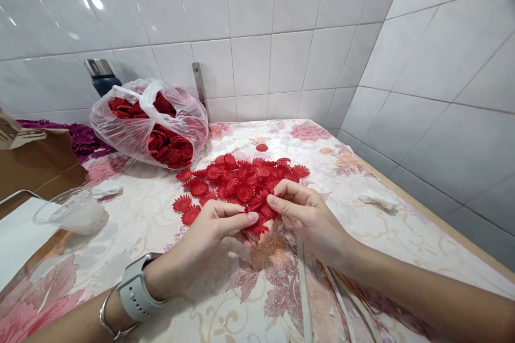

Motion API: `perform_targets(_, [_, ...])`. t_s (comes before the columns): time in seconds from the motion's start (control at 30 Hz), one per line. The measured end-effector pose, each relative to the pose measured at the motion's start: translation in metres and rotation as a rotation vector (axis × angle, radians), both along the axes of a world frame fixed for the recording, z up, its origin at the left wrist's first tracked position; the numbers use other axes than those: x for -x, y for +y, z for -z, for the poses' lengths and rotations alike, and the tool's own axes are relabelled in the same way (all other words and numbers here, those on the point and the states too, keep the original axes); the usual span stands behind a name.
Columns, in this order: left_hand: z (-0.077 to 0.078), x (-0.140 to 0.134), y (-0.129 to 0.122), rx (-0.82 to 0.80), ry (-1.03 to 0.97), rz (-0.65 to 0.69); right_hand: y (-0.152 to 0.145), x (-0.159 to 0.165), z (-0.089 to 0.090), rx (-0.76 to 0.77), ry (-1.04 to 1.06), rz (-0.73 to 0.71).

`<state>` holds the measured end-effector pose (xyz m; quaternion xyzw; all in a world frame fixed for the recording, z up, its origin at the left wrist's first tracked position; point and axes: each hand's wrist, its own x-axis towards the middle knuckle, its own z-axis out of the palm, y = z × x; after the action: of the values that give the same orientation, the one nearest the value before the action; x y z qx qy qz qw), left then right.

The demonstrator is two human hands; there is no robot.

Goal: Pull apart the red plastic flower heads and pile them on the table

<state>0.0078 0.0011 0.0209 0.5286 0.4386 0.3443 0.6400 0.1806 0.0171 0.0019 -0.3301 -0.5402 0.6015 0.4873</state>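
Note:
My left hand (225, 222) is closed in a pinch, thumb on top, on a red flower piece (259, 226) with a fringed edge. Close beside it, my right hand (300, 209) also pinches with thumb and forefinger at the red material between the two hands. The fingers partly cover the piece, so its whole shape is hidden. Just behind both hands spreads a loose pile of red fringed flower pieces (237, 177) on the floral tablecloth (201, 295).
A clear plastic bag (120, 131) of red pieces leans near the tiled wall, before a dark bottle (103, 77). Left are a cardboard box (40, 163), purple flowers (86, 139) and a clear plastic cup (80, 214). Pale strips (303, 289) lie under my right forearm; white tissue (380, 200) lies right.

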Motion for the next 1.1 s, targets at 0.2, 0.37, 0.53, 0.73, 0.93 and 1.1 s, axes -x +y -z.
perform_targets(0.2, [0.003, 0.0, -0.002, -0.219, 0.209, -0.013, -0.001, -0.004, -0.006, -0.189, -0.325, -0.114])
perform_targets(0.37, [0.009, -0.001, 0.0, -0.314, 0.324, -0.032, -0.007, -0.004, -0.012, -0.398, -0.747, -0.128])
perform_targets(0.53, [0.01, 0.0, 0.0, -0.138, 0.245, 0.158, -0.006, -0.011, -0.016, -0.642, -0.943, -0.244])
perform_targets(0.73, [-0.001, 0.003, -0.006, 0.251, 0.14, 0.365, 0.009, -0.027, -0.029, -0.503, -0.715, -0.638])
perform_targets(0.93, [0.006, 0.0, -0.006, 0.434, 0.169, 0.562, 0.014, -0.025, -0.027, -0.114, -0.506, -0.95])
perform_targets(1.1, [-0.001, 0.005, -0.007, 0.5, 0.239, 0.683, 0.011, -0.031, -0.029, 0.005, -0.449, -0.971])
